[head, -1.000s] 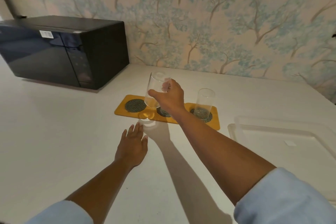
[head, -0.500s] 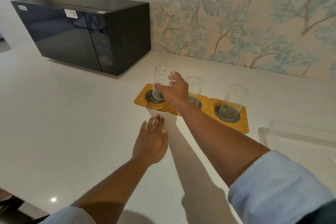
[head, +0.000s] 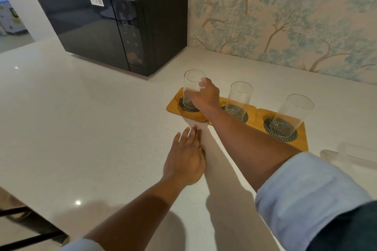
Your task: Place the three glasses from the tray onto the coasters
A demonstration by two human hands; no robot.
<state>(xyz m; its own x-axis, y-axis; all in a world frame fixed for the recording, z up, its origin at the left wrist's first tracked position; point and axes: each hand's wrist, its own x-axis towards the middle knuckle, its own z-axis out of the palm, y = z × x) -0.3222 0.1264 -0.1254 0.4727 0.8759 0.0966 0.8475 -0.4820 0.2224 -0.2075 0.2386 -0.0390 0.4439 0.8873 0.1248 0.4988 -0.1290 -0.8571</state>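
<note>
right hand (head: 205, 98) wrapped round left glass (head: 191, 87), upright on left coaster (head: 188, 107) at the row's left end. left hand (head: 184, 161) flat, empty, on counter (head: 81, 128) just nearer.

white stickers on microwave (head: 114, 26), print too blurred to read

At the frame's right edge, a clear plastic tray (head: 346, 158) is cut off; the right hand (head: 205, 96) hides part of the leftmost clear glass tumbler (head: 191, 86).
</note>
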